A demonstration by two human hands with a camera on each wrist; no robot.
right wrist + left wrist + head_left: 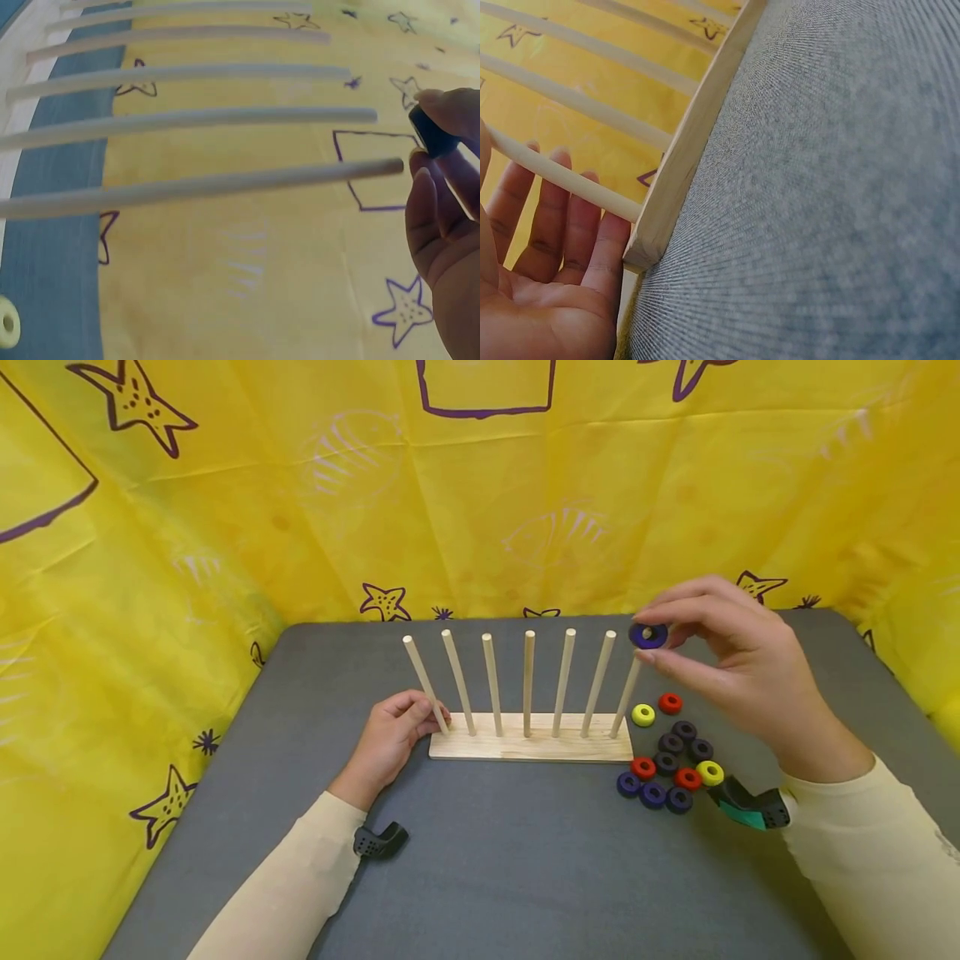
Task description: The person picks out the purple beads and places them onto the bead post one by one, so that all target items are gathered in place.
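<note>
A wooden rack with a row of several upright pegs point(528, 681) stands on the table, its pegs bare. My left hand point(393, 731) is at the rack's left end, fingers curled around the lower part of the leftmost peg point(422, 672); the left wrist view shows the fingers point(546, 232) behind that peg, beside the end of the base point(682, 154). With thumb and fingertips my right hand point(750, 660) pinches a dark blue ring point(637, 638) at the top of the rightmost peg point(626, 697). In the right wrist view the ring point(431, 135) is just off the peg's tip point(394, 166).
Loose rings lie right of the rack: several dark ones point(628, 792), some red ones point(662, 705) and yellow ones point(635, 718). A grey cloth covers the table point(510, 860). Behind it hangs a yellow patterned curtain point(465, 510).
</note>
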